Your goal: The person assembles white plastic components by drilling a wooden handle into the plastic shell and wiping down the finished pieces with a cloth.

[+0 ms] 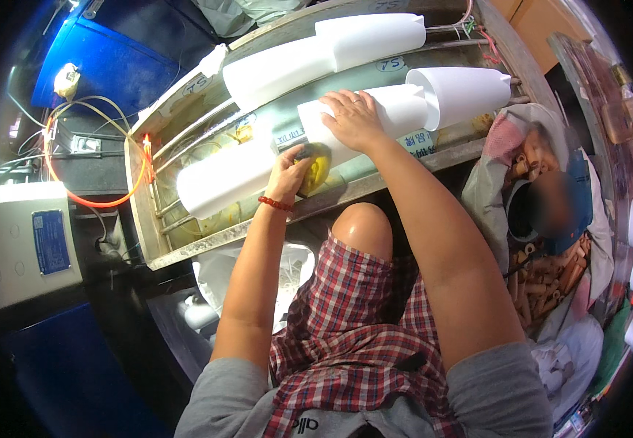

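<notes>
Under my right hand (353,120) lies a white tapered plastic cylinder (397,102), on its side across metal rails. The fingers curve over its top and hold it, with their tips partly out of sight. My left hand (288,174), with a red bead bracelet at the wrist, is closed on a yellow and dark rounded object (318,169) at the cylinder's near left end. Its exact kind I cannot make out. Another white cylinder (229,179) lies left of that hand. A wide-mouthed white cylinder (470,95) touches the held one's right end.
More white cylinders (287,69) lie along the far rails of a long wooden frame (229,237). An orange hose (90,203) loops at the left beside a pale control box (28,244). On the right, an open sack (492,175) holds several brownish pieces (550,281).
</notes>
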### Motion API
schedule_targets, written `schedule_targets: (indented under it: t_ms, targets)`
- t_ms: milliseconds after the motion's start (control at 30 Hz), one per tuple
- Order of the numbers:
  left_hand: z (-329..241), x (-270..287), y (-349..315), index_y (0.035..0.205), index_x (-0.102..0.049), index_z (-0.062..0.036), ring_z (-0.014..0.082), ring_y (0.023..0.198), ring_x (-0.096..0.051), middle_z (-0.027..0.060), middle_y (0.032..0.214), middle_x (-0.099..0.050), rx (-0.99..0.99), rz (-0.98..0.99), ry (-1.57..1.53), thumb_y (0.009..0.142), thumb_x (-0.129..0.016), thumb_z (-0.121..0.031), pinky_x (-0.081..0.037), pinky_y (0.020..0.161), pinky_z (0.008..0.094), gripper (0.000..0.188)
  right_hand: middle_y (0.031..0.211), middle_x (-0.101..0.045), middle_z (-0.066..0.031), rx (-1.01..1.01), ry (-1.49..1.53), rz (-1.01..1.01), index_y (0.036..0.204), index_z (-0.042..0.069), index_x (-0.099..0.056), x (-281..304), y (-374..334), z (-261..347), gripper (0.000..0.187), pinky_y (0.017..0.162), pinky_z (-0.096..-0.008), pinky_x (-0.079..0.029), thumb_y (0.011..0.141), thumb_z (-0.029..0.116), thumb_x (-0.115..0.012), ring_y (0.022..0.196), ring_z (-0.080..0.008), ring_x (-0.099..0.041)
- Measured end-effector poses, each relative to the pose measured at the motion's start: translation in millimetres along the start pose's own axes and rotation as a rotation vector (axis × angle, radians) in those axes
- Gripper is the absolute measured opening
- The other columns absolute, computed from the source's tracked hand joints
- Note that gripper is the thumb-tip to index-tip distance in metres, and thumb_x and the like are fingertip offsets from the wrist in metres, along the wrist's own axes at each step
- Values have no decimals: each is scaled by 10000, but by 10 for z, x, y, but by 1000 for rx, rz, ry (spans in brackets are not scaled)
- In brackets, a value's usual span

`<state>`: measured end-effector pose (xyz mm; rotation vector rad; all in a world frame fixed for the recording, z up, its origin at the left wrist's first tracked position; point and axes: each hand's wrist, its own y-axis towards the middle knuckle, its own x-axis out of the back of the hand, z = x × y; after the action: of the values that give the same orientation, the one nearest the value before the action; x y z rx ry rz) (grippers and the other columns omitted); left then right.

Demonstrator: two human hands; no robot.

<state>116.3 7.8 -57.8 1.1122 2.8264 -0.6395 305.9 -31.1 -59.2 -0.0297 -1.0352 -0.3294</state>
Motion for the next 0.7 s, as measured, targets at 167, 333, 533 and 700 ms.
schedule_targets:
  t_ms: [167, 333, 533, 700]
  targets:
    - [-29, 126, -105, 1157, -575, 26, 97, 851, -589, 52, 994, -635, 29, 3, 138, 838, -569, 23, -486, 736, 229, 319, 1363, -449, -35, -5, 30, 18, 1285, 164, -486, 18, -39, 58, 443, 1112, -444, -108, 920, 397, -396, 1319, -212, -318]
    - [-227, 141, -428, 1074, -612, 34, 85, 805, -581, 38, 916, -642, 24, -58, 482, 858, -601, -33, -479, 715, 219, 226, 1379, -433, -28, -26, 12, 36, 1298, 173, -479, 19, 8, 19, 461, 1115, -437, -97, 916, 413, -381, 1328, -205, -307]
    - [-178, 54, -417, 999, -619, 32, 67, 745, -558, 17, 850, -632, -5, -195, 247, 892, -614, -121, -468, 647, 218, 187, 1390, -425, -22, -39, 21, 43, 1303, 180, -478, 11, 14, 30, 467, 1116, -435, -96, 908, 411, -380, 1332, -198, -303]
    - [-25, -170, -135, 1034, -605, 31, 74, 750, -556, 19, 864, -628, -71, -170, 184, 894, -608, -115, -462, 657, 222, 202, 1374, -440, -18, -36, 0, 24, 1291, 186, -486, -4, 12, 15, 459, 1110, -442, -114, 903, 416, -401, 1320, -194, -321]
